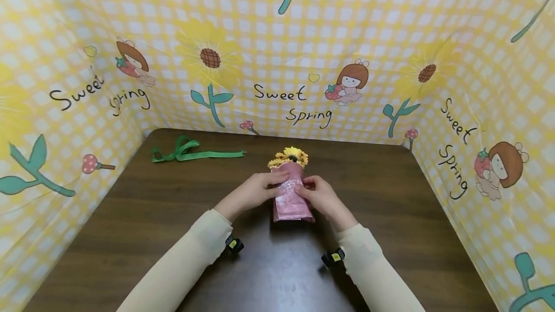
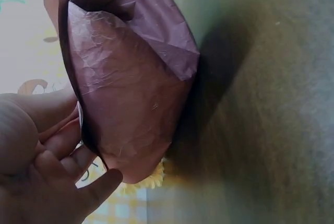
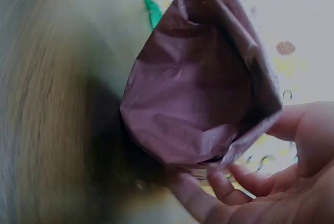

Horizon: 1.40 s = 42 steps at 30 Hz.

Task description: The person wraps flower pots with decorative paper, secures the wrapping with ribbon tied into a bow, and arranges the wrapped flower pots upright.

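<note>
Pink paper wrap (image 1: 294, 206) at middle of dark wooden counter (image 1: 173, 225); yellow flowers (image 1: 296, 154) peek from far end, near end gapes hollow. Left hand (image 1: 256, 189) holds wrap's left side, right hand (image 1: 323, 197) its right. Green ribbon (image 1: 208, 156) farther left. Checked cloth (image 1: 269, 37) behind, printed "Sweet Spring," repeated.

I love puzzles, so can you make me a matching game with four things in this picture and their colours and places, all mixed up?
Things:
1. Ribbon
2. Flowers
3. Wrapper
4. Table

Colours and places:
A. Pink, held by the left hand and the right hand
B. Brown, underneath the ribbon
C. Green, lying away from both hands
D. Yellow, poking out of the wrapper's far end

Right pairs: 1-C, 2-D, 3-A, 4-B.
</note>
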Available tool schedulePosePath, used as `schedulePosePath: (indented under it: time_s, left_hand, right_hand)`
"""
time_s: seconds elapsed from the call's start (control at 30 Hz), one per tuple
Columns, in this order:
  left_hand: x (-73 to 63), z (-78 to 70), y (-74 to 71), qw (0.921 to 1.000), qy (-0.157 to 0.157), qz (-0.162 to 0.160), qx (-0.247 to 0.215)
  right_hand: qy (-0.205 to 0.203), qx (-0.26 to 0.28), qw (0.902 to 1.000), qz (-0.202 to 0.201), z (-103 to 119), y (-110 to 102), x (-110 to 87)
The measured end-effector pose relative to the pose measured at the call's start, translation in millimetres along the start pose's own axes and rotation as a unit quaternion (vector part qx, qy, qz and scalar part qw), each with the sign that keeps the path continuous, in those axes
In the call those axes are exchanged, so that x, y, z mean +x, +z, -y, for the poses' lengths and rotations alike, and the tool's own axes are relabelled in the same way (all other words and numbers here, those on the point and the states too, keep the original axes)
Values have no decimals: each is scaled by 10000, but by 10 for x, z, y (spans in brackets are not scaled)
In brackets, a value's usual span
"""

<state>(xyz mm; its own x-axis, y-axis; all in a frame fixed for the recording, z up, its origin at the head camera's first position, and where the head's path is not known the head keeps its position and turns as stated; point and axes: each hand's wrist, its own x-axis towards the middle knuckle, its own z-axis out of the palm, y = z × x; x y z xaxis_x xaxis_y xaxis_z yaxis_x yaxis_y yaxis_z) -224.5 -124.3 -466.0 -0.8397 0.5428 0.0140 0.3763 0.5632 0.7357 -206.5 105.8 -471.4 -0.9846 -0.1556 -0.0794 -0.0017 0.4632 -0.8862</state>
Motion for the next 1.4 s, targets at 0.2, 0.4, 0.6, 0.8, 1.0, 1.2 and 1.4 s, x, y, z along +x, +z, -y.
schedulePosePath:
  time_s: [0.2, 0.4, 0.6, 0.8, 1.0, 1.2, 1.4]
  left_hand:
    - [-56, -78, 27, 9987, 69, -55, 503]
    - [-124, -132, 36, 9971, 246, -103, 708]
    - [-134, -134, 107, 9945, 317, -623, 782]
    - [-193, -109, 204, 9892, 230, -1281, 668]
    - [-235, -122, 221, 9900, 329, -1175, 703]
    - [-239, -166, 216, 9903, 285, -1118, 772]
    - [-224, -254, 222, 9863, 288, -1292, 989]
  right_hand:
    - [-2816, -2409, 9284, -270, 112, -36, -87]
    - [-3784, -2920, 8777, 341, 142, -91, -84]
    - [-3481, -2966, 8878, 513, 139, -136, -72]
    - [-3487, -2888, 8897, 583, 111, -163, -77]
    - [-3345, -2824, 8983, 386, 112, -125, -125]
    - [-3656, -3417, 8658, 4, 134, -27, -218]
    - [-3885, -3396, 8565, -110, 164, -9, -269]
